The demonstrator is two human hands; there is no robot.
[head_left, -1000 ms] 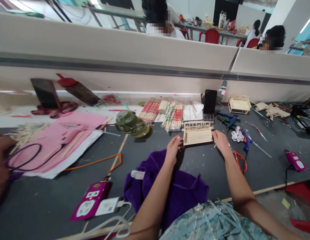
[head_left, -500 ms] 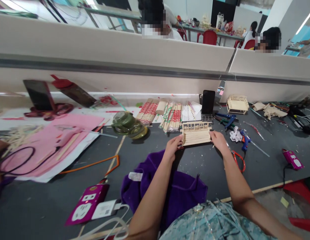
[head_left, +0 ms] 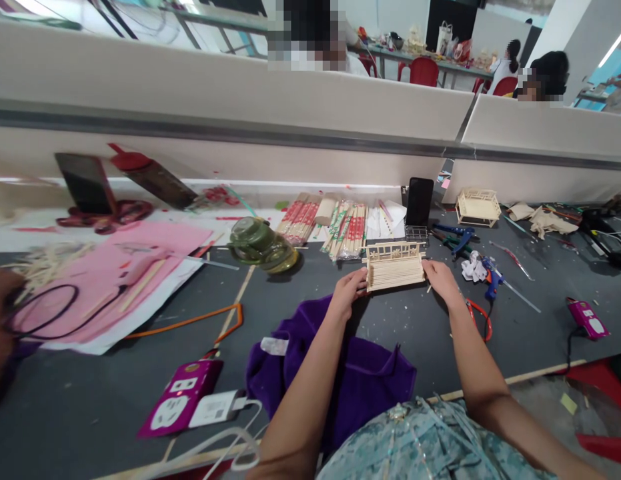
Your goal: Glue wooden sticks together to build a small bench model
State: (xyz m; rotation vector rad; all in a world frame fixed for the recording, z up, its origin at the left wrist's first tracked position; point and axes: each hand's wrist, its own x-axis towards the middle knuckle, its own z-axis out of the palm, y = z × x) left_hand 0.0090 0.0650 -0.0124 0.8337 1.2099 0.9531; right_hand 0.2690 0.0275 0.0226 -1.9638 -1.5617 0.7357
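Observation:
A small model of pale wooden sticks (head_left: pixel 396 272), with a slatted base and a low railing along its back, is held between my two hands over the dark table. My left hand (head_left: pixel 351 291) grips its left end with the fingers closed. At the right end, my right hand (head_left: pixel 439 279) pinches the edge. Beneath my left forearm lies a purple cloth (head_left: pixel 375 373). Packs of wrapped chopsticks (head_left: pixel 346 230) lie behind the model, beside an upright phone (head_left: pixel 419 202).
A green-lidded jar (head_left: pixel 263 245) stands left of the model. To the right are blue clamps (head_left: pixel 463 239), a blue glue gun (head_left: pixel 493 280) and red-handled pliers (head_left: pixel 480 317). Another stick model (head_left: pixel 477 207) sits behind. A purple power box (head_left: pixel 183 397) lies front left, and another person's hand (head_left: pixel 3 327) is at the left edge.
The camera view has shifted slightly. Both my hands keep their hold on the stick model, which looks almost unmoved.

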